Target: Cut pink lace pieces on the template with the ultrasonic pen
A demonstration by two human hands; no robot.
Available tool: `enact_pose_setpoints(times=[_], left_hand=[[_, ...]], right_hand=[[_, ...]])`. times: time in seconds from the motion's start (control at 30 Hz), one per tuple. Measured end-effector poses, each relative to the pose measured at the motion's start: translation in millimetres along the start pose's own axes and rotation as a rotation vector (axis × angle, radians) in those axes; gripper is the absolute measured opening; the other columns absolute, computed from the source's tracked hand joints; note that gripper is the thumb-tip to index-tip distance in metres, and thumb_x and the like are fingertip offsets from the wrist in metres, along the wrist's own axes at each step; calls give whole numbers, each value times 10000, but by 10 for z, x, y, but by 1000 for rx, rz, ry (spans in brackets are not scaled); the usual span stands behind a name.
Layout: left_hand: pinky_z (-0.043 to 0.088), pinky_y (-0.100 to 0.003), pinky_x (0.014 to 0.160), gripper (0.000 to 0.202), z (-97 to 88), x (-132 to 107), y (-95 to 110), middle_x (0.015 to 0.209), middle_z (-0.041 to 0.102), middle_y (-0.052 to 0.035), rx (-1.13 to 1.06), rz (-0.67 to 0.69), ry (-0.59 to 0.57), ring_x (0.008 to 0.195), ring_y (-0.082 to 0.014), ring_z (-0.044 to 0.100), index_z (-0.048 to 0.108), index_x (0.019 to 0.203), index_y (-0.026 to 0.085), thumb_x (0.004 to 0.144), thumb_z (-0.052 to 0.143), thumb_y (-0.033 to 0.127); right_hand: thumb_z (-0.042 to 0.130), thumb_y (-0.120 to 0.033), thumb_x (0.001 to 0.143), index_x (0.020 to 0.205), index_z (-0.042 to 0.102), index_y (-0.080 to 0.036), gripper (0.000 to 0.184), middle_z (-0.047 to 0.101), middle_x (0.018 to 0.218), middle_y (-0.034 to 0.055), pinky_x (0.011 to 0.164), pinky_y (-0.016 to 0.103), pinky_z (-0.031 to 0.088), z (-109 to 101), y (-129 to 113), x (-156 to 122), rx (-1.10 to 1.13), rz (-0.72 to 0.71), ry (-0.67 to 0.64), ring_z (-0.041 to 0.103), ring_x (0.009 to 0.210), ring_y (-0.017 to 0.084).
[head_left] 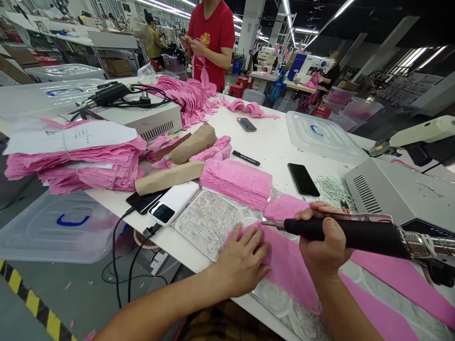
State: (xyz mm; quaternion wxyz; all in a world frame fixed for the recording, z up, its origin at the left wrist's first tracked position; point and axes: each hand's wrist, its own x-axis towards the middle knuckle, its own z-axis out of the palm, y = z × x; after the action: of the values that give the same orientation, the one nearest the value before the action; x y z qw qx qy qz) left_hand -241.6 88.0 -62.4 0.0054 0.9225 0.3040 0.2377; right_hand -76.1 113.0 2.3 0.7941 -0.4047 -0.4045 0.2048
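My left hand [245,258] lies flat with fingers spread on a pink fabric piece [289,260]. In my right hand [325,244] is a black-handled tool with a metal tip, like an ultrasonic cutter [366,234]; my fingers wrap round its grip. Its tip points left and meets the fabric edge just above my left fingers. The fabric rests on a grey-patterned board [209,220]. A neat stack of pink lace pieces [236,182] sits just beyond, with a smaller pink piece [286,207] to its right.
Bundled pink fabric [88,166] is at left, near a power bank [176,201]. Beyond the board lie a marker [246,157], a black phone [303,180] and green string [334,192]. A grey box [401,189] stands at right. A person in red [213,42] stands across the table.
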Motion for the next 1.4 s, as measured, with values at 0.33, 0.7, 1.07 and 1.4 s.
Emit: enact_pose_setpoints(times=[0.33,0.7,1.07,1.4], left_hand=[[368,-562,1068,446,-33,12,11,1366,564,-163,-23,-9,-29,1305,-329,491,591,1251,147,960,518,478],[379,-560,1067,447,-60,9,14,1382,549,-159,-37,-11,-44,1338,-337,462,582,1248,148,954,529,481],[385,-571,1065,444,-42,-1,11,1373,557,-160,-38,-13,-35,1322,-344,478,586,1234,147,951,530,484],[374,-562,1068,467,-36,3,22,1367,563,-159,-39,-21,-30,1328,-341,473,591,1248,154,943,544,505]], right_hand=[[610,-296,676,780,602,-173,161,597,776,12,527,311,502,27,37,14,18,-1,17,542,544,115],[611,-290,694,800,618,-177,155,596,813,15,564,314,502,14,54,2,17,8,-5,551,580,116],[594,-296,701,804,608,-174,160,595,798,16,553,323,512,17,52,2,6,-18,-11,548,565,117],[617,-264,708,741,587,-182,93,592,786,9,555,319,498,13,79,-4,-5,-29,-35,551,587,124]])
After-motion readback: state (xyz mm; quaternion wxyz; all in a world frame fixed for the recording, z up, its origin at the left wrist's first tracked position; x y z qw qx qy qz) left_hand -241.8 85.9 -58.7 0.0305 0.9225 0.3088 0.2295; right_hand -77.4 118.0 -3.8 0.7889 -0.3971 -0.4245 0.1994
